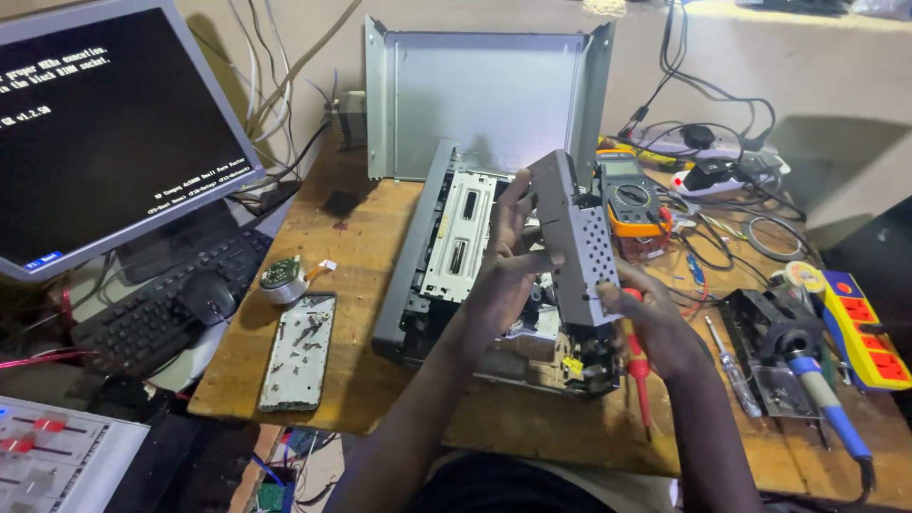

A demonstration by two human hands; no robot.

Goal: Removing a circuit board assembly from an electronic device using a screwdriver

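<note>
Hands grip a grey metal box [575, 242] tilted up over the open chassis [446, 256], likely to clear it. Left hand [508, 261] clamps its near face; right hand [651, 323] steadies the lower corner, fingers also closed on a red screwdriver [638, 375], kept ready.

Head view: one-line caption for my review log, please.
Left hand and right hand lift a perforated grey metal box from an opened computer case; right hand also holds a red screwdriver.
</note>
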